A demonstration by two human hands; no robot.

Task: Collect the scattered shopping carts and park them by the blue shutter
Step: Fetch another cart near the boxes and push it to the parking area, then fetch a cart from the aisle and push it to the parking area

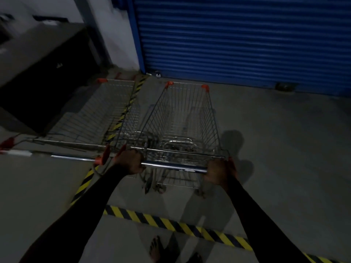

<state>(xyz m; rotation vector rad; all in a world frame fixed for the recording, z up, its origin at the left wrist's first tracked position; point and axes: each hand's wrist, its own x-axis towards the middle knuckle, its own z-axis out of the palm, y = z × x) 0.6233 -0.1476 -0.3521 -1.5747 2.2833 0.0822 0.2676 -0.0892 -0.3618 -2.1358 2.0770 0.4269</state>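
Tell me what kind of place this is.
Probably a store's back entrance or loading bay, dimly lit. Cues: closed blue corrugated roller shutter, yellow-and-black hazard tape on bare concrete floor, a silver wire shopping cart gripped by its handle, a second wire cart parked to its left.

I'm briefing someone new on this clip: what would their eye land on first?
The big blue shutter fills the upper right. Just in front of it stands a wire shopping cart, with the left hand and right hand both gripping its handle. A second cart sits close on its left, and yellow-black hazard tape crosses the floor near the person's feet.
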